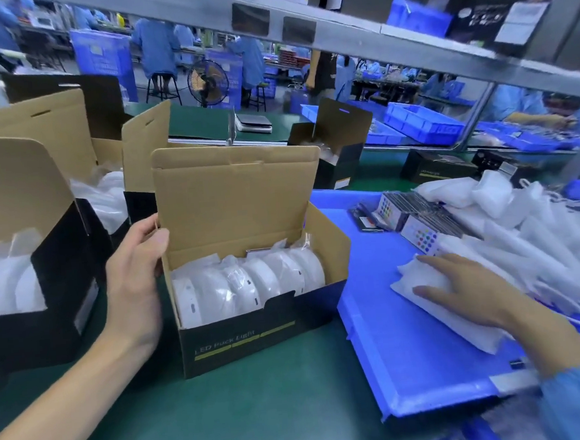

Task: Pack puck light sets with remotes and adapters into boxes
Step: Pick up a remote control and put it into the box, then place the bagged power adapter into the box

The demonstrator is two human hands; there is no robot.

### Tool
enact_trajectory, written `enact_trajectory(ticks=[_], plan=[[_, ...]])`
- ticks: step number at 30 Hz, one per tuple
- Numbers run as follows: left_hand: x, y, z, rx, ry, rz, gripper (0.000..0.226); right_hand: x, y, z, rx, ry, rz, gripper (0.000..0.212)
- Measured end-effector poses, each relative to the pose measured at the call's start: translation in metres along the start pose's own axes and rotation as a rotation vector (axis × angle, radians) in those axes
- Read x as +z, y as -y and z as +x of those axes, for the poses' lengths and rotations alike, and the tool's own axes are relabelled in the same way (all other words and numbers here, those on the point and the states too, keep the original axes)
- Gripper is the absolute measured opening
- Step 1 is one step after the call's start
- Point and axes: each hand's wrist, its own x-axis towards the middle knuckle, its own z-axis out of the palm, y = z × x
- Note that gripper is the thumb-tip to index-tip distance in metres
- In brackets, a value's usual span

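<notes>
An open box (249, 291) with a black printed outside and plain brown inside stands on the green surface (260, 411), its tall lid flap upright at the back. Inside it a row of white puck lights (251, 281) in clear bags stands on edge, filling the box from side to side. The left hand (135, 282) is at the box's left wall, its fingers (149, 236) curled round the upper left edge where the lid flap meets the wall, thumb towards the inside. To the right of the box lies a flat blue tray (403, 332), and on it the right hand (472, 289) rests palm down, its fingers (434, 290) nearly straight and spread, pressing on a white soft pouch (431, 299) that lies flat beneath them; whether they have begun to close on it cannot be told. Just beyond those fingertips stand two stacks of flat remotes (415, 221) with coloured buttons, and further right a heap of white bagged parts and cords (539, 223) spreads along the tray. Left of the left hand stand more open boxes (38, 271) of the same kind, also holding white bagged items. Behind the held box another open box (338, 147) stands further back on the surface, with blue bins (422, 124) beyond it and a metal shelf rail (337, 34) crossing overhead.
</notes>
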Motion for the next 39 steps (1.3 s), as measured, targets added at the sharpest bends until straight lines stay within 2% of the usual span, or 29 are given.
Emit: enact_trajectory(ticks=[2,6,8,10,12,14,18,20,22,24,27,29,31,32,33,34,36,38,39], plan=[[0.001,-0.001,0.000,0.007,-0.003,-0.001,0.033,0.011,0.000,0.000,-0.055,0.007,-0.125,0.073],[0.002,-0.002,0.000,0.006,-0.010,-0.010,0.032,0.010,0.006,-0.002,-0.068,-0.116,-0.246,0.059],[0.000,-0.001,0.001,0.010,-0.004,-0.009,0.033,0.008,0.008,-0.003,-0.068,-0.138,-0.174,0.066],[-0.001,0.001,0.001,0.013,0.004,-0.002,0.035,0.001,0.007,-0.004,-0.123,-0.071,0.039,0.077],[-0.002,0.001,0.002,0.014,0.009,0.004,0.034,-0.011,0.002,-0.007,-0.155,0.071,0.177,0.074],[-0.002,0.002,0.001,0.020,0.009,0.017,0.032,-0.021,0.000,-0.010,-0.132,0.250,0.126,0.065],[-0.001,0.000,0.000,0.022,0.009,0.011,0.032,-0.042,0.012,-0.006,-0.195,0.498,-0.012,0.073],[-0.001,-0.001,0.000,0.022,0.019,0.009,0.031,-0.060,0.024,-0.003,-0.284,0.510,-0.137,0.061],[-0.001,-0.001,0.000,0.013,0.015,0.006,0.031,-0.091,0.034,-0.005,-0.392,0.353,-0.122,0.046],[0.000,-0.002,-0.001,0.016,0.014,0.003,0.031,-0.126,0.044,-0.014,-0.515,0.150,0.186,0.050],[0.005,-0.006,-0.005,0.010,0.013,0.035,0.028,-0.166,0.063,-0.033,-0.763,-0.053,0.939,0.052],[0.010,-0.018,-0.008,0.065,-0.016,0.228,0.034,-0.176,0.080,-0.030,-0.870,-0.108,1.194,0.051],[0.014,-0.047,-0.005,0.362,-0.074,0.585,0.048,-0.177,0.105,-0.022,-0.891,-0.146,1.355,0.037],[0.018,-0.066,-0.001,0.560,-0.052,0.664,0.053,-0.177,0.118,-0.017,-0.902,-0.159,1.418,0.031],[0.024,-0.087,0.003,0.663,0.039,0.655,0.056,-0.175,0.132,-0.012,-0.914,-0.163,1.469,0.028],[0.033,-0.106,0.005,0.631,0.181,0.601,0.059,-0.173,0.145,-0.008,-0.924,-0.166,1.511,0.027],[0.054,-0.130,0.008,0.343,0.488,0.480,0.070,-0.170,0.164,0.000,-0.911,-0.209,1.594,0.030],[0.067,-0.131,0.008,0.091,0.701,0.585,0.072,-0.167,0.169,0.007,-0.830,-0.293,1.697,0.033],[0.068,-0.126,0.008,0.021,0.732,0.636,0.064,-0.164,0.166,0.010,-0.782,-0.340,1.746,0.033]])
